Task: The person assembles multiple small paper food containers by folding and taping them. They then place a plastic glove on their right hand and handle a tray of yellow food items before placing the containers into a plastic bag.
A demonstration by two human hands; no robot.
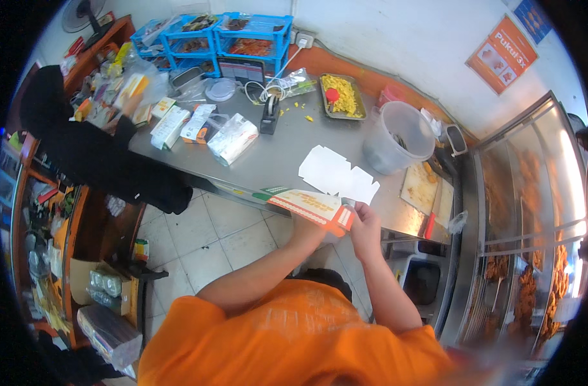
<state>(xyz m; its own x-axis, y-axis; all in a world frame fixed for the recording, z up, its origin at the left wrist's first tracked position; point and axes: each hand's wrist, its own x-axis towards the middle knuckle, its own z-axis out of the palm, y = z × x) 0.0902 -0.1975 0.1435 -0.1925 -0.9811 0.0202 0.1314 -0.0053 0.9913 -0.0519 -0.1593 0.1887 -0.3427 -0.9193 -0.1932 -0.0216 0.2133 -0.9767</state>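
Note:
Between my hands is a printed cardboard food box [305, 207] in white, orange and green, partly folded and tilted above the counter's front edge. My right hand [366, 226] pinches its right end with thumb and fingers. From below, my left hand [308, 229] holds it by the near side; the cardboard hides most of those fingers. Just beyond, a second cardboard piece, a plain white box blank [335, 175], lies flat on the steel counter [268, 161] with its flaps spread.
A tray of yellow food [343, 96], a clear bucket [397, 138], a cutting board [417, 186] with a red-handled knife [433, 219], and a tape dispenser [269, 116] stand on the counter. A person in black [101, 154] works at left. A glass food cabinet [532, 174] borders the right.

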